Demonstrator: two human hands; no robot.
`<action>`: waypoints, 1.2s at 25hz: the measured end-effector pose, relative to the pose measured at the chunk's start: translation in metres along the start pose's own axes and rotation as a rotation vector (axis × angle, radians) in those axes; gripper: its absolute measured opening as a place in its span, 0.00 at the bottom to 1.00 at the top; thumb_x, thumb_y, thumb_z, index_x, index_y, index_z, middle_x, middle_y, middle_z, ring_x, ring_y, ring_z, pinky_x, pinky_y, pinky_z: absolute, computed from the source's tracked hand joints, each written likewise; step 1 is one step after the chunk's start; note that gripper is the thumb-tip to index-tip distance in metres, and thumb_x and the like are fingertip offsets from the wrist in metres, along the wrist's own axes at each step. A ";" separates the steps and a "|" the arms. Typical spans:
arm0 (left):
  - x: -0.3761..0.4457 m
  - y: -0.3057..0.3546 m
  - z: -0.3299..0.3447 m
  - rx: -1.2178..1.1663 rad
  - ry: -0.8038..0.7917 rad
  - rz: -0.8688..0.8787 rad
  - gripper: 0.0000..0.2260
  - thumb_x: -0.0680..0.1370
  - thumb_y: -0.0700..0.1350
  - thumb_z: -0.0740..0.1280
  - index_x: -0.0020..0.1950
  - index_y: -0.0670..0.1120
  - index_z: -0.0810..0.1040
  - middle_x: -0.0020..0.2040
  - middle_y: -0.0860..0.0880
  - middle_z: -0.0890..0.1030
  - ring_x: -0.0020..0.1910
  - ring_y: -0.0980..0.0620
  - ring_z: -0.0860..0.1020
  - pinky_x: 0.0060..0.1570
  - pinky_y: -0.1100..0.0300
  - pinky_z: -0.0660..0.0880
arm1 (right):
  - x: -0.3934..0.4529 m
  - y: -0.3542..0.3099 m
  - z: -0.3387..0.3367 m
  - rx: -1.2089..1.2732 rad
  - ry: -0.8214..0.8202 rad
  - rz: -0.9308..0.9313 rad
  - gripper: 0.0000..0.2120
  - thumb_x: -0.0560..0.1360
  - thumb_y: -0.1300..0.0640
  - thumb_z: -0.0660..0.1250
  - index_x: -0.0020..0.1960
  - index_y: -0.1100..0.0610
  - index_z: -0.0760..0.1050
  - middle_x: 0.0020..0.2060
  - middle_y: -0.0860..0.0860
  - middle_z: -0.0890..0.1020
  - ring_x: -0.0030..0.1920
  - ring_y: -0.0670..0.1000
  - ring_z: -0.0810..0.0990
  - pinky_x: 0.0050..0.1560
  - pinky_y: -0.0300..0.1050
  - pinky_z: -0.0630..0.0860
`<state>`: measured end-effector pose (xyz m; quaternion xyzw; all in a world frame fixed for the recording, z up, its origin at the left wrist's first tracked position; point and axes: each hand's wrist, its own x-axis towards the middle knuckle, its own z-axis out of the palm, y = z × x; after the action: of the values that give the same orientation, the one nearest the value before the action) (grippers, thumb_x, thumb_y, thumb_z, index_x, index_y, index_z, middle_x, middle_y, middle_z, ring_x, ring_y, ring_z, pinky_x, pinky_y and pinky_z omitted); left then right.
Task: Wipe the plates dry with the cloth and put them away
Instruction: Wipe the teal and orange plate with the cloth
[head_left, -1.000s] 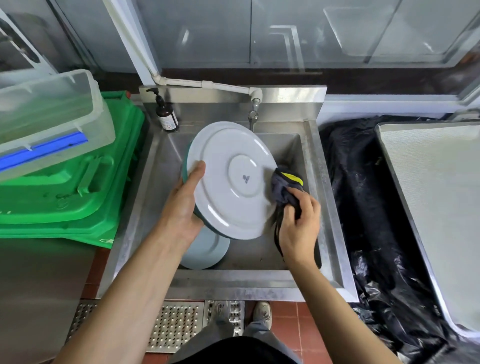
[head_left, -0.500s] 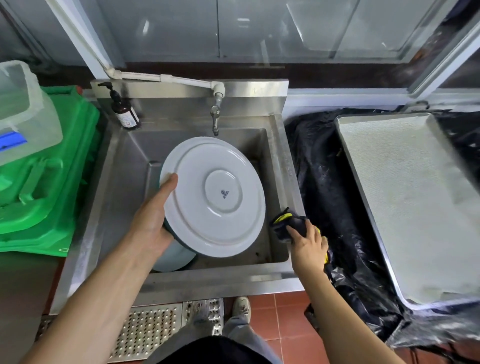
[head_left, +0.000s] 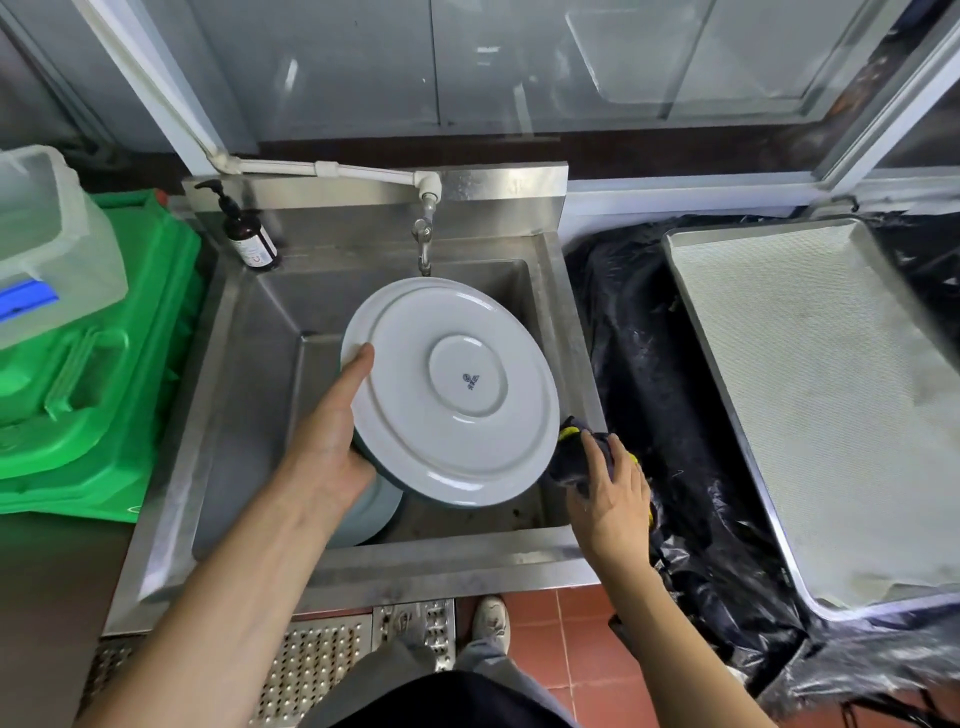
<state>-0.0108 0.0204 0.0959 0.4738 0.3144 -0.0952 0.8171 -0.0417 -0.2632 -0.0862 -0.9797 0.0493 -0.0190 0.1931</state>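
Both hands busy | left holds plate | cloth moved to sink rim

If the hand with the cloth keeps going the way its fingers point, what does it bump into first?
Probably the white plate. The right hand points up and left with the cloth already by the plate's lower right rim; depth is hard to judge.
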 end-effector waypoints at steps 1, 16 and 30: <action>0.000 -0.001 0.003 -0.013 -0.002 -0.001 0.21 0.74 0.58 0.73 0.64 0.51 0.81 0.57 0.50 0.86 0.56 0.49 0.85 0.55 0.49 0.79 | -0.002 -0.004 -0.004 0.086 0.068 -0.035 0.38 0.74 0.54 0.75 0.80 0.52 0.64 0.75 0.61 0.67 0.72 0.64 0.69 0.71 0.62 0.68; -0.011 0.014 0.016 -0.166 -0.025 -0.044 0.10 0.76 0.51 0.71 0.41 0.47 0.88 0.47 0.48 0.87 0.45 0.48 0.86 0.53 0.52 0.82 | 0.039 -0.052 -0.120 0.213 0.479 -0.620 0.17 0.78 0.62 0.67 0.67 0.62 0.77 0.64 0.55 0.81 0.65 0.54 0.78 0.72 0.53 0.68; 0.036 0.035 -0.039 0.519 0.195 0.223 0.02 0.79 0.43 0.69 0.51 0.47 0.78 0.49 0.46 0.82 0.41 0.48 0.80 0.42 0.54 0.83 | 0.048 -0.124 -0.130 0.509 0.329 0.093 0.25 0.84 0.39 0.57 0.33 0.51 0.60 0.25 0.46 0.72 0.30 0.47 0.70 0.29 0.44 0.60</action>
<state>0.0162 0.0769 0.0852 0.7054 0.3023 -0.0360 0.6400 0.0101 -0.2028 0.0817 -0.8803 0.1185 -0.1803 0.4226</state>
